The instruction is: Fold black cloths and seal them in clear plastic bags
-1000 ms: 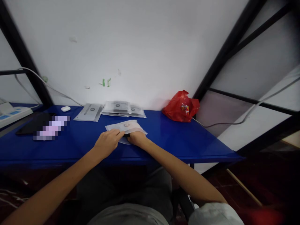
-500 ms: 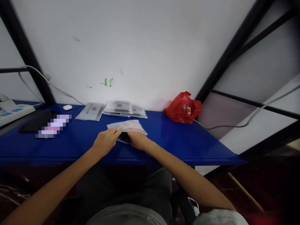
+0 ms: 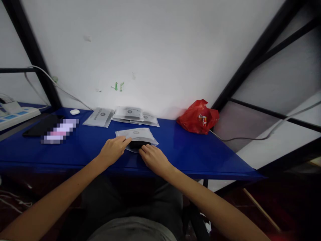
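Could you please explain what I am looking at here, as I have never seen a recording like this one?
There is no machine: a person wears a camera on the head, looking down at their own bare arms. The left hand holds the edge of a pale pouch on the blue table; the right hand touches something dark at the pouch's mouth. More pouches lie by the wall, a red plastic bag to the right, and a small white case and a power strip to the left.
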Motion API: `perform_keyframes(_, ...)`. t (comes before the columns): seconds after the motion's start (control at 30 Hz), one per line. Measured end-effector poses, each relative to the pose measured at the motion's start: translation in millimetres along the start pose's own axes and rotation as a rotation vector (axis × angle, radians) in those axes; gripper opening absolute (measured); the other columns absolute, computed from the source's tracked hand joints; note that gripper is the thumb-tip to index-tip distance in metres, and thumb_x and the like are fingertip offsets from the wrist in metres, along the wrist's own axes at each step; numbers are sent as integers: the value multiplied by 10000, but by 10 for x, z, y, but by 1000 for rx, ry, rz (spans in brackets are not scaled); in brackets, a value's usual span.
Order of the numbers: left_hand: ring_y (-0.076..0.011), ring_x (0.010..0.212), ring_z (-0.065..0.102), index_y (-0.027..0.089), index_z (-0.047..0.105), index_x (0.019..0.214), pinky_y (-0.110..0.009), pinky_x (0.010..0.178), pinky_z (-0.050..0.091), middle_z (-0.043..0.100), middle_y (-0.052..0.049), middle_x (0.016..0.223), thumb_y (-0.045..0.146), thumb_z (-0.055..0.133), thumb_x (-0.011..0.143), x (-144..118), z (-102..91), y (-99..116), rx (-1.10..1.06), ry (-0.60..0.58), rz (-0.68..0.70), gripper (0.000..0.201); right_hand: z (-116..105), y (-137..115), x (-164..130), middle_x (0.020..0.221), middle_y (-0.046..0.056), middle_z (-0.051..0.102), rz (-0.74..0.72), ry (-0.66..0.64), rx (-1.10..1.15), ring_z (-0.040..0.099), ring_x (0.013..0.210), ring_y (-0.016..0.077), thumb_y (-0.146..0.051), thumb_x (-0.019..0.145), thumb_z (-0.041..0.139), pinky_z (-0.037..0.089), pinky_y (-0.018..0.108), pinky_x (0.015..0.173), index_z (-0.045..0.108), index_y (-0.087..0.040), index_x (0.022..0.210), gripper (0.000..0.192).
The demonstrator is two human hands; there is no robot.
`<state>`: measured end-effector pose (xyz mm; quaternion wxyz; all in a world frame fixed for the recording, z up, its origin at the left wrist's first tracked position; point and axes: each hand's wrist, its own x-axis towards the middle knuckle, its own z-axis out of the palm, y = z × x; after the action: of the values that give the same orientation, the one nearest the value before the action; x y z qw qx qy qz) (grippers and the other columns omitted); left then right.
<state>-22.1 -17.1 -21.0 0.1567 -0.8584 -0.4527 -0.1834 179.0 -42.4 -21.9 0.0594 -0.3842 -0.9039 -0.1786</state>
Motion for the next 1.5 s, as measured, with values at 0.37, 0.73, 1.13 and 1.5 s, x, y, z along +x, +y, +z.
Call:
perform_keyframes(0.37, -161, 735, 590, 201, 580, 1132, -235, 592, 440, 611, -35, 786, 19, 407, 811, -2, 56, -65, 69, 25, 209, 407, 59, -23, 21, 1048, 132, 623, 46, 52, 166, 565, 1011, 243, -368, 937, 399, 450, 380, 889, 576, -93, 1119, 375)
perform_keyframes(0.73, -148, 747, 584, 199, 575, 1140, -231, 627, 454, 610, -31, 802, 23, 394, 822, -10, 81, -102, 77, 52, 269, 406, 101, -63, 45, 1103, 154, 604, 69, 56, 223, 536, 1084, 255, -426, 930, 387, 437, 396, 918, 568, -93, 1155, 440)
perform_keyframes(1.13, -176, 813, 594, 197, 578, 1140, -272, 674, 455, 618, -56, 874, 196, 451, 910, -128, -18, -25, 145, -15, 231, 263, -85, -4, -58, 976, 113, 643, 103, 271, 226, 578, 893, 212, -266, 923, 410, 463, 347, 767, 626, -154, 1031, 267)
perform_keyframes(1.5, -174, 921, 596, 187, 523, 1219, -257, 748, 452, 621, -62, 1042, 167, 413, 919, -210, 16, -116, 59, -222, 222, 320, 78, 114, -115, 1009, 110, 607, 128, 77, 232, 572, 931, 217, -357, 912, 461, 460, 363, 794, 606, -166, 1100, 305)
